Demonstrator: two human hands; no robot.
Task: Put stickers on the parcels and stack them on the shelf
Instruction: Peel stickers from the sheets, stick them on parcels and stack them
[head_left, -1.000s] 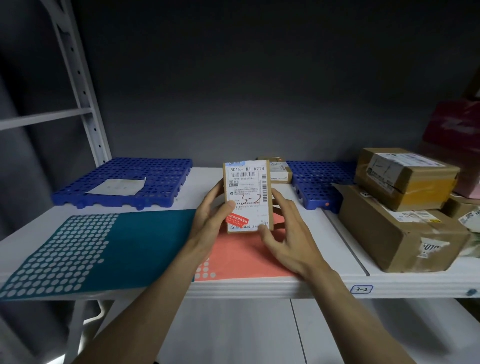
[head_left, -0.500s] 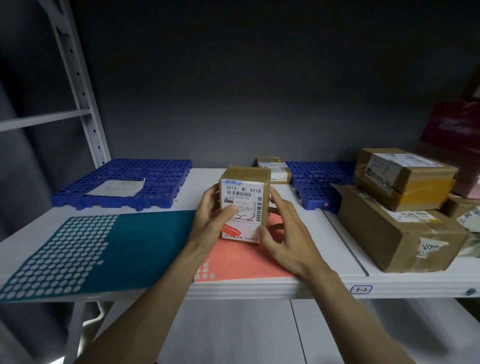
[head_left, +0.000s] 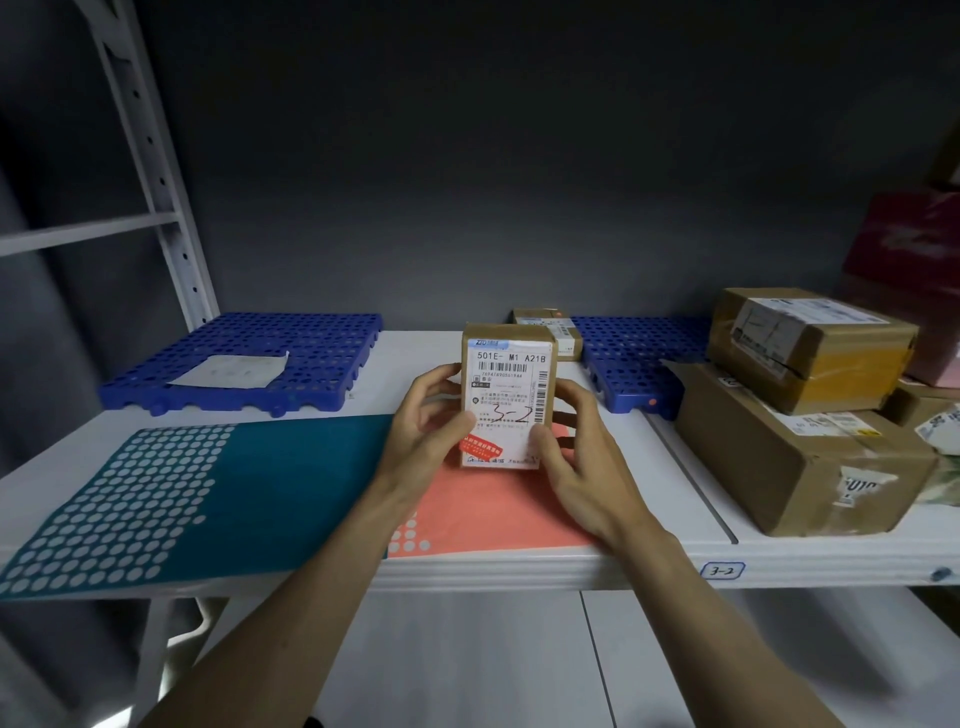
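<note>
Parcel (head_left: 508, 396) upright at frame centre on shelf (head_left: 519, 566), label facing me | left hand (head_left: 426, 431) curled on its left side, thumb across label | right hand (head_left: 576, 457) curled on its right side | I see both forearms reaching up from bottom edge.

Parcel upright on the shelf

The brown parcel (head_left: 508, 396) stands on end on the shelf (head_left: 519, 566), its white label (head_left: 506, 410) marked "3-2" with a red sticker (head_left: 481, 447).
</note>
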